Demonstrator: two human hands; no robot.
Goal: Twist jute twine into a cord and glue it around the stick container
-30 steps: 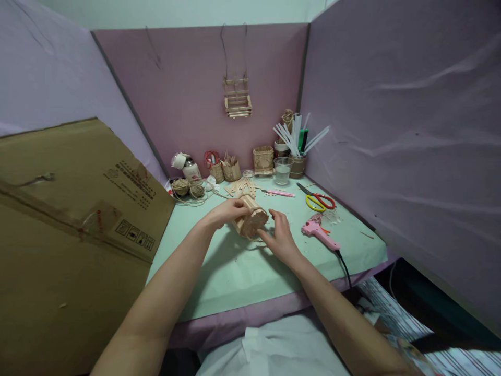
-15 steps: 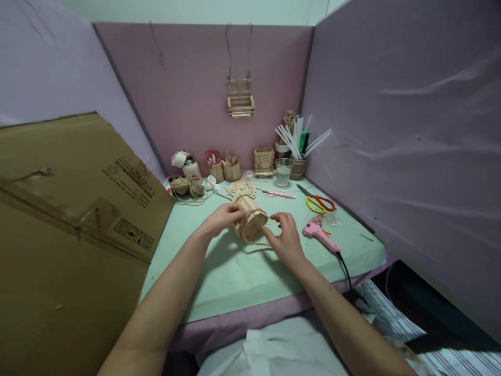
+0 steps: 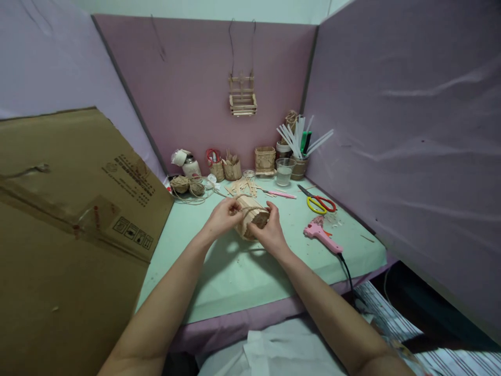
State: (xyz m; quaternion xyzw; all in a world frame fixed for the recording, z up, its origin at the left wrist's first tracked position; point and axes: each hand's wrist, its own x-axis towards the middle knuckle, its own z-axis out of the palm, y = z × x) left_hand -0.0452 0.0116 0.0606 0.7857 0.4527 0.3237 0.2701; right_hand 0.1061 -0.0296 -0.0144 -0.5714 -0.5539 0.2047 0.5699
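moved since half a second ago: the right hand point(image 3: 273, 234), which was just beside the pot point(image 3: 253, 216) and clear of it, now reaches onto its round end, with the thumb on the near side and the fingers at the far rim. whether it grips tightly cannot be told. the left hand point(image 3: 221, 219) matches the earlier frame closely, clamped on the pot's side near the cord point(image 3: 254, 209), its fingertips a little more bunched now. the hands are apart from each other, with the pot between them. the pot is tilted, round end toward the person, over the middle of the worktop point(image 3: 219, 292); whether it rests there cannot be told. the glue gun point(image 3: 323, 235), scissors point(image 3: 319, 202) and pink knife point(image 3: 279, 194) lie as they did, to the right and behind; the loose sticks point(image 3: 242, 187) also stay put behind the pot.

writing shows mainly on the box point(image 3: 78, 287) at the left: several lines of dark print, too small to read, above a row of four framed symbols. its tape point(image 3: 97, 216) has red marks, also unreadable.
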